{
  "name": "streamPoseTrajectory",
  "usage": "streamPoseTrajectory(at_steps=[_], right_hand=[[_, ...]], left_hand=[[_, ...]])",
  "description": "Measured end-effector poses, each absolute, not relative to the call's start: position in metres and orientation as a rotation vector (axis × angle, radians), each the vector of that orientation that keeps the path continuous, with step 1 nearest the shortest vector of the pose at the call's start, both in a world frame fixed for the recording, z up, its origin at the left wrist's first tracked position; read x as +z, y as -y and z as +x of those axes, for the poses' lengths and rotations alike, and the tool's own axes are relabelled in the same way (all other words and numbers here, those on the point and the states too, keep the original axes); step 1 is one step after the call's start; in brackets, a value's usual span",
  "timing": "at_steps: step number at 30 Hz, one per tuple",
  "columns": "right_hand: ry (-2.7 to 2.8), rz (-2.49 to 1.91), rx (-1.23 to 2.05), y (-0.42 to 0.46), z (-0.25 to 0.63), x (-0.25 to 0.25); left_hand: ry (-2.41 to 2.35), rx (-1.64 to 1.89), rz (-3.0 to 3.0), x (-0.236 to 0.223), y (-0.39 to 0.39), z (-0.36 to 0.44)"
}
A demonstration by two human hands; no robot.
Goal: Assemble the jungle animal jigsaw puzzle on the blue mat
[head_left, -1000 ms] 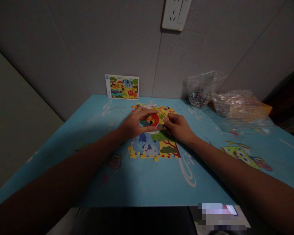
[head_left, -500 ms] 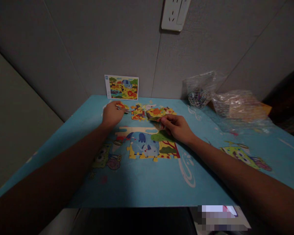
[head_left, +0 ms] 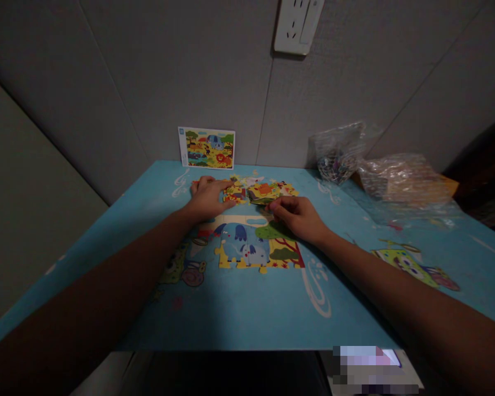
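Partly joined jigsaw puzzle sections (head_left: 247, 247) lie flat on the table and show blue elephants and a green tree. Beyond them are loose yellow and orange puzzle pieces (head_left: 264, 191), some stacked. My left hand (head_left: 208, 200) reaches over the left end of these pieces, thumb and index finger spread apart around a few of them. Part of an orange piece peeks out behind its knuckles. Close to the right side of the stack, my right hand (head_left: 297, 216) has thumb and fingers pinched together; what is between the fingertips is too small and dark to make out.
A picture card (head_left: 208, 148) of the animal scene leans on the wall at the back. Clear plastic bags (head_left: 402, 181) with contents lie at the back right. The blue tablecloth (head_left: 239, 313) has cartoon prints. A wall socket (head_left: 297, 27) is above.
My left hand has moved right and turned, its fingers now extended over the loose pieces. The right hand stays nearly in place beside the stack. The view has shifted slightly.
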State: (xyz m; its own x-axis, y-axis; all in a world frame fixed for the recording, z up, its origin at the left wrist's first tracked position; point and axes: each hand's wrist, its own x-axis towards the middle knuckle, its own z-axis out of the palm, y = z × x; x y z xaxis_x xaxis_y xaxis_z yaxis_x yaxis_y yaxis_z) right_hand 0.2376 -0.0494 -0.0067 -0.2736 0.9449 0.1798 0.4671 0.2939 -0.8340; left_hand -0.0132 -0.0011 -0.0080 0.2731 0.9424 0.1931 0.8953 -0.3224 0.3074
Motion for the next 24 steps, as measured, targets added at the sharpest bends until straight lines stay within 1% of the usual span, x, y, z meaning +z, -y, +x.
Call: streamPoseTrajectory(at_steps=[3, 8, 14, 17, 20, 24], right_hand=[[1.874, -1.273, 0.875, 0.049, 0.238, -0.007], [1.877, -1.287, 0.866, 0.048, 0.241, -0.009], [1.911, -1.301, 0.850, 0.048, 0.241, -0.008], [1.921, -1.299, 0.838, 0.048, 0.242, -0.009], [1.928, -1.280, 0.846, 0.047, 0.243, -0.009], [1.925, -1.269, 0.845, 0.046, 0.243, -0.010]], left_hand=[[-1.727, 0.597, 2.411, -0.007, 0.000, -0.015], [-1.844, 0.988, 2.293, -0.004, -0.001, -0.022], [-1.897, 1.003, 2.211, 0.003, 0.003, -0.022], [-2.115, 1.088, 2.077, 0.007, 0.003, -0.026], [-2.365, 0.997, 1.886, 0.007, 0.000, -0.035], [-2.439, 0.699, 1.797, 0.000, -0.004, -0.040]])
